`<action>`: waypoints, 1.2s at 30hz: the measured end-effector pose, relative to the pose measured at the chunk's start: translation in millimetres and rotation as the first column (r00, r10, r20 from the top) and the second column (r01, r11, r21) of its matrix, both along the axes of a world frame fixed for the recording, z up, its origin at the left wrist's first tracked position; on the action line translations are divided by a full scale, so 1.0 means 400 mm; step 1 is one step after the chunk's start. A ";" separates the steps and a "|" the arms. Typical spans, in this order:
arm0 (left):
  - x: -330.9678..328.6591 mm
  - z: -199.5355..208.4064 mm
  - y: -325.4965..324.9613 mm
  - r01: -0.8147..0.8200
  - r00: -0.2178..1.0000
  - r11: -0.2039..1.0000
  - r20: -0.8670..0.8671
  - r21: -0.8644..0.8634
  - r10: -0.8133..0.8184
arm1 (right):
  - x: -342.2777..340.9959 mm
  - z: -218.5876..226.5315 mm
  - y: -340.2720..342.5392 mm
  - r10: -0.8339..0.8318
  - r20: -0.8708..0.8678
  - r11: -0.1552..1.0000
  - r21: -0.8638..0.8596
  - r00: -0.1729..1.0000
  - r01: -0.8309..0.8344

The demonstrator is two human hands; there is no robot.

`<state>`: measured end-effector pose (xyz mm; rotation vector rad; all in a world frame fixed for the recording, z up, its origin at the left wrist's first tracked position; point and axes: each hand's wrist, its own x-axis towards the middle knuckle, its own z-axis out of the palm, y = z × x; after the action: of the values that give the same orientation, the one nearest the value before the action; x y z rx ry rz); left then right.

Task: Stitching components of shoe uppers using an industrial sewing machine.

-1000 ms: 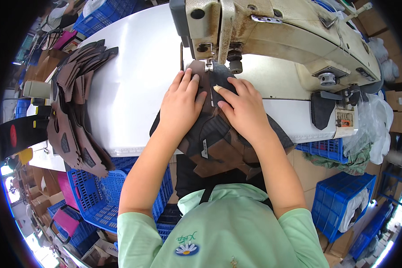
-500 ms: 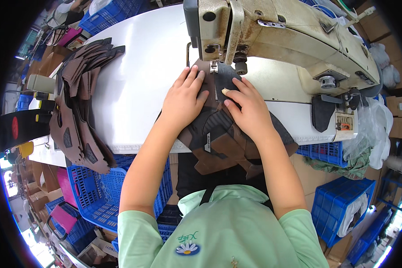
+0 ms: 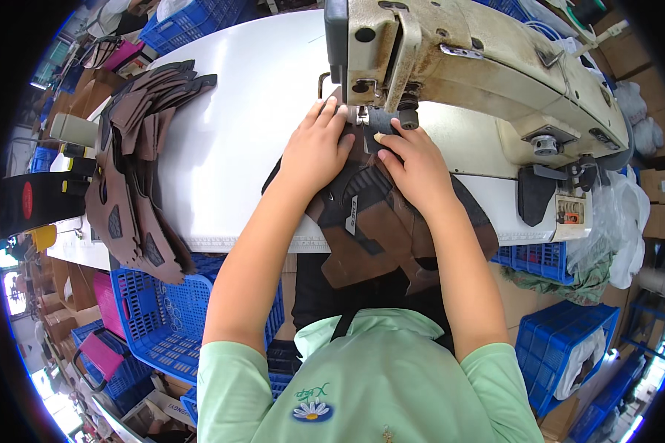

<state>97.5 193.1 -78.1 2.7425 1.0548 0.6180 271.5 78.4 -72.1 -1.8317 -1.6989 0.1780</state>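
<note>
On my feed, the table [image 3: 251, 111] lies before the worker, with the sewing machine [image 3: 451, 74] standing on its right part. The workpiece [image 3: 377, 247] lies under the machine's needle end and reaches past the table's near edge; the left hand [image 3: 314, 151] rests on its left side, the right hand [image 3: 414, 166] on its right. Left of these I see a pile of cut pieces [image 3: 129, 225] on the table, its near end overhanging above a basket [image 3: 144, 336]. Plastic bags [image 3: 613, 214] sit beyond the table's right end, with a crate [image 3: 554, 358] lower down.
</note>
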 end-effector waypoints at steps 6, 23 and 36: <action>0.008 0.006 0.023 0.026 1.000 0.999 -0.011 -0.021 -0.026 | 0.025 0.001 0.016 0.024 -0.006 1.000 0.019 1.000 -0.024; -0.005 0.041 0.031 0.047 0.988 0.967 -0.131 -0.251 -0.082 | 0.026 0.041 0.061 0.143 0.098 0.973 0.168 0.985 -0.158; -0.007 0.037 0.032 0.064 0.990 0.966 -0.104 -0.251 -0.092 | 0.039 0.040 0.050 0.238 0.089 0.965 0.095 0.967 -0.246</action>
<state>94.8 205.8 -63.2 2.6105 0.9674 0.2975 287.2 98.4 -56.3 -1.5692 -1.9463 0.1172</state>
